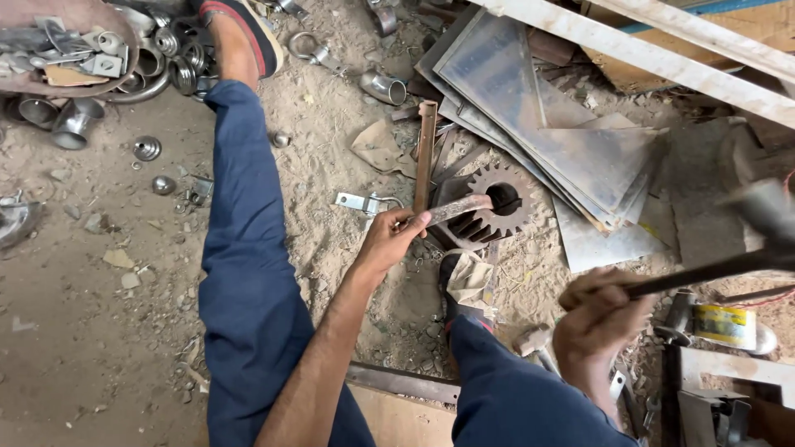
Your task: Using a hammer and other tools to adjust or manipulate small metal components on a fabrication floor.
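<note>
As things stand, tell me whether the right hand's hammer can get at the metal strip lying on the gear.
Probably yes: the hammer is raised in the right hand, nothing lies over the metal strip on the gear; the left hand grips only its near end.

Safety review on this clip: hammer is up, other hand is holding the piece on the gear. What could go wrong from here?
1. The left hand pinches the short metal piece close to where it lies across the toothed gear; a stray blow from the raised hammer in the right hand could hit the fingers.
2. The gear sits on loose sandy ground, so it may shift under impact.
3. A sandalled foot rests right beside the gear, exposed to a glancing piece.
</note>
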